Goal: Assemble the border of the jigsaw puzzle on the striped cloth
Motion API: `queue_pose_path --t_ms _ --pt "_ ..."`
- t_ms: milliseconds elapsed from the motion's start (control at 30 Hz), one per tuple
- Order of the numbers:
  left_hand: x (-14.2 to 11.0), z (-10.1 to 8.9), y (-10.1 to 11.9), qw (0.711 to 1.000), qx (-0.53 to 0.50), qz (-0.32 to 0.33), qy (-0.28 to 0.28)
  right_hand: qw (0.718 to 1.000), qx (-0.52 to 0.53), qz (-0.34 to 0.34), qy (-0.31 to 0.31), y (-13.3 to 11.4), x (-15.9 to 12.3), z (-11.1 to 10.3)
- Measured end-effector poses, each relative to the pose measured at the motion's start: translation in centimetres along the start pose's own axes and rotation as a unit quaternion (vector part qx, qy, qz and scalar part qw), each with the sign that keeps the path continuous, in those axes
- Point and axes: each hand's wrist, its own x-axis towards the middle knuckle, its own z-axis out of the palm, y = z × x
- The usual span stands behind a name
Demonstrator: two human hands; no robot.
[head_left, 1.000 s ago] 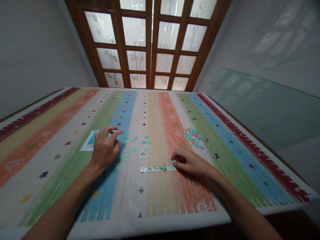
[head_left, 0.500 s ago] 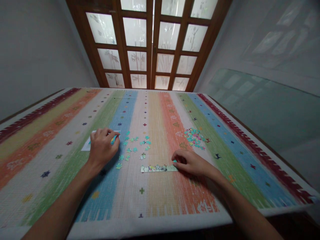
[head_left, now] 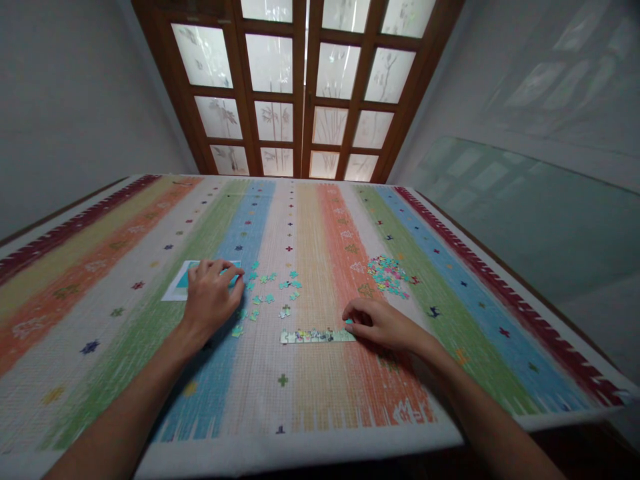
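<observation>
My left hand hovers over the white-bordered picture card, hiding much of its teal print. Its fingers are loosely bent, thumb tip close to the index tip, and I see nothing held between them. My right hand is closed, thumb and index pinching a small teal puzzle piece. That piece is at the right end of a joined strip of puzzle pieces; whether the two are linked is hidden by the fingers. Several loose teal puzzle pieces lie between the card and the strip.
A heap of mixed puzzle pieces lies beyond my right hand. Everything rests on a striped cloth covering the table. Wooden doors with frosted panes stand at the far end, and a glass panel leans along the right wall.
My left hand's extended index finger and thumb have curled closer together over the card, and the hand has shifted slightly. My right hand has stayed at the strip's end with its piece.
</observation>
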Motion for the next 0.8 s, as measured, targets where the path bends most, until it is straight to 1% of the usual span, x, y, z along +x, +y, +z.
queue_pose_path --t_ms 167,233,433,667,800 --pt "-0.2 0.3 0.3 1.000 -0.005 0.012 0.009 1.000 0.002 0.004 -0.003 0.1 0.0 0.1" --pt "-0.2 0.4 0.4 1.000 -0.012 0.013 0.005 1.000 0.002 0.007 -0.001 0.1 0.0 0.1" --pt "-0.1 0.9 0.3 0.998 -0.040 -0.001 -0.057 1.000 0.004 0.018 -0.013 0.0 0.1 0.0" --pt "0.2 2.6 0.0 0.991 -0.071 0.016 -0.113 1.000 -0.005 0.015 -0.016 -0.1 0.2 -0.1" --pt "0.2 3.2 -0.3 0.989 -0.080 0.021 -0.125 1.000 -0.010 0.016 -0.015 -0.1 0.1 -0.1"
